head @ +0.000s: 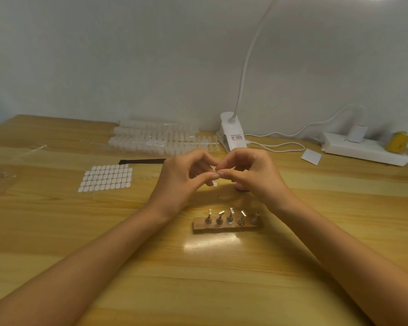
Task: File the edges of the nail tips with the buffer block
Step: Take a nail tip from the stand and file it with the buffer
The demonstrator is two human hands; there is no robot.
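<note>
My left hand (184, 177) and my right hand (252, 175) meet fingertip to fingertip above the middle of the table. Between them is a small whitish nail tip (214, 184), which hangs just below my left thumb. My left thumb and forefinger pinch it. My right thumb and forefinger are curled and close on the same spot. A pink object (242, 188), possibly the buffer block, lies on the table under my right hand and is mostly hidden. A brown nail stand (227, 228) with several metal pegs sits in front of my hands.
To the left lie a sheet of white adhesive tabs (106, 177) and a black strip (141, 161). Trays of clear nail tips (156, 137) line the back. A clamp lamp (232, 135), a white card (311, 156), a power strip (365, 149) and a yellow object (398, 141) are at the back right.
</note>
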